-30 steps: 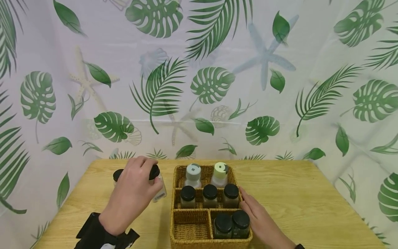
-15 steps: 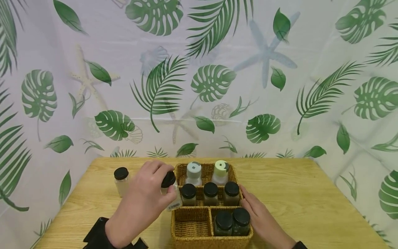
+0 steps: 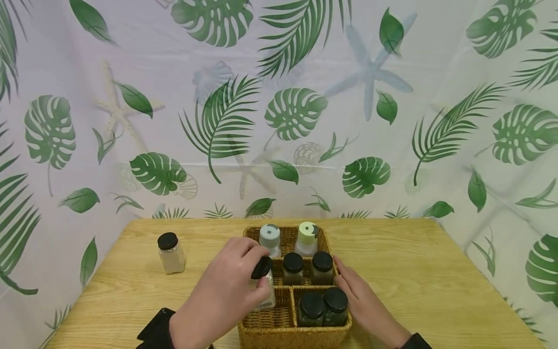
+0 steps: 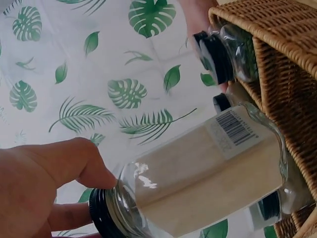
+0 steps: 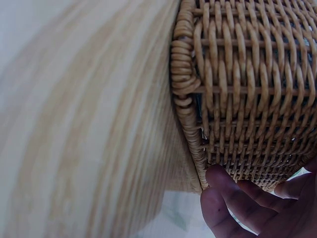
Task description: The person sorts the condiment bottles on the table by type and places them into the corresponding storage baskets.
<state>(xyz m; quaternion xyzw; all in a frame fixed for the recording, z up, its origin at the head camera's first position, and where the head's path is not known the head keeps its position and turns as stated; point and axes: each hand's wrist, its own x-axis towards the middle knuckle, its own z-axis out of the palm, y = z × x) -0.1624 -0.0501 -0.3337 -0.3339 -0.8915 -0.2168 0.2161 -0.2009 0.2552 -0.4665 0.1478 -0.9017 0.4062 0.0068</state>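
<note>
My left hand [image 3: 228, 288] pinches a clear glass jar [image 4: 208, 168] of pale contents by its black screw lid. The tilted jar, with a barcode label on its side, overlaps the front left compartment of the wicker basket [image 3: 296, 338] in the head view. Against the basket's right outer wall, the fingers of my right hand [image 3: 364, 303] rest extended. Two dark-filled jars [image 3: 334, 305] with black lids stand in the front right compartment. In the middle row are black-lidded jars [image 3: 293, 269], the left part of that row hidden by my left hand.
At the back of the basket stand a grey-capped bottle [image 3: 270, 237] and a yellow-capped bottle [image 3: 307, 235]. Another black-lidded jar [image 3: 172, 254] stands on the wooden table [image 3: 418, 281], left of the basket. A leaf-print cloth [image 3: 279, 160] hangs behind the table.
My left hand has carried the jar rightward from the table's left side to over the basket's front left compartment. The right hand has stayed at the basket's side.
</note>
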